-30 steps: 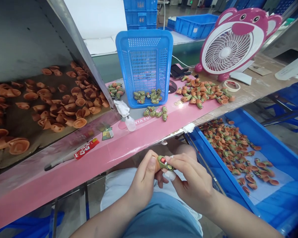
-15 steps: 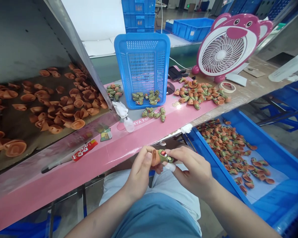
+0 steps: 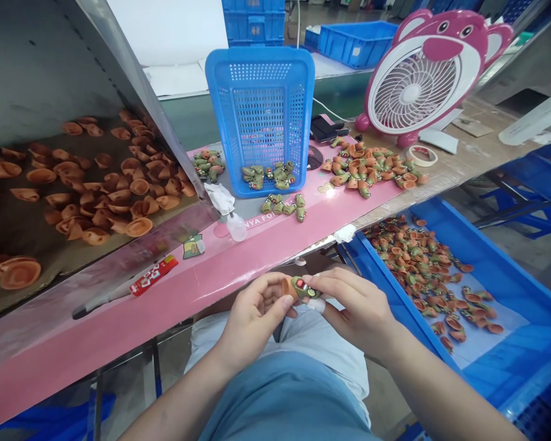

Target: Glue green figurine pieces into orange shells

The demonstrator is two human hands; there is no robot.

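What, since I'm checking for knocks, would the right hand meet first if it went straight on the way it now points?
The right hand would meet the small green figure first: its fingers already touch it, and the left hand holds it.

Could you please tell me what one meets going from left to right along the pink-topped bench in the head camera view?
Red-and-white flat packet → blue plastic mesh basket → heap of orange-and-green moulded figures → round white tape roll
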